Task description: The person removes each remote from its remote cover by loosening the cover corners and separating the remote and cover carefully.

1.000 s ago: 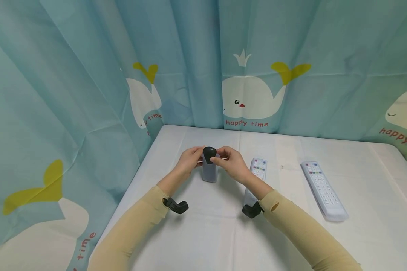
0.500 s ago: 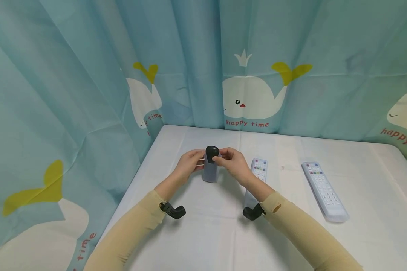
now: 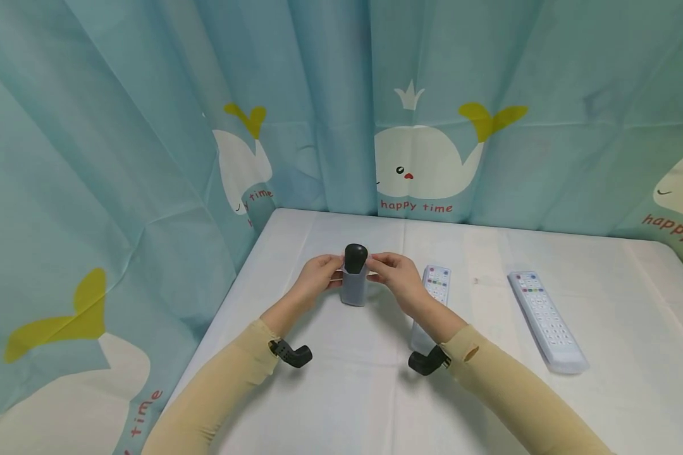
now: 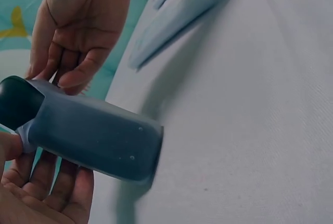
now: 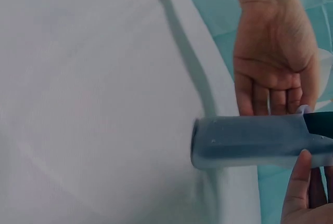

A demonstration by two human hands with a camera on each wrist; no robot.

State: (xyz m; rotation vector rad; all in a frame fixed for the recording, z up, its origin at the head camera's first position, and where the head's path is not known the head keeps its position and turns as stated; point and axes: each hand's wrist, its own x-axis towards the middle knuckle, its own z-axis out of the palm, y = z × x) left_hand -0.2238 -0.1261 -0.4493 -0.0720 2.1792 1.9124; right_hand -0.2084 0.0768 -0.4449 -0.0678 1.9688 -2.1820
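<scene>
A black remote control (image 3: pixel 355 258) with a rounded end stands in a translucent silicone sleeve (image 3: pixel 353 289), its dark end sticking out at the top. My left hand (image 3: pixel 319 273) pinches the sleeve's left edge near the opening, the other fingers behind it. On the opposite side my right hand (image 3: pixel 398 276) pinches the right edge of the opening between thumb and finger. In the left wrist view the sleeve (image 4: pixel 99 138) shows its smooth side, with the remote's bare end (image 4: pixel 18 102) at the left. The remote's button face is hidden.
Under my right forearm lies a white remote (image 3: pixel 436 285) in a clear cover, partly hidden. Another covered white remote (image 3: pixel 546 322) lies farther right on the white table (image 3: pixel 353 392). A blue whale-print curtain (image 3: pixel 319 151) hangs behind and at the left.
My right thumb has moved off the front of the black end to the sleeve's right edge. More of the black end shows now. The covered remotes on the table have stayed put.
</scene>
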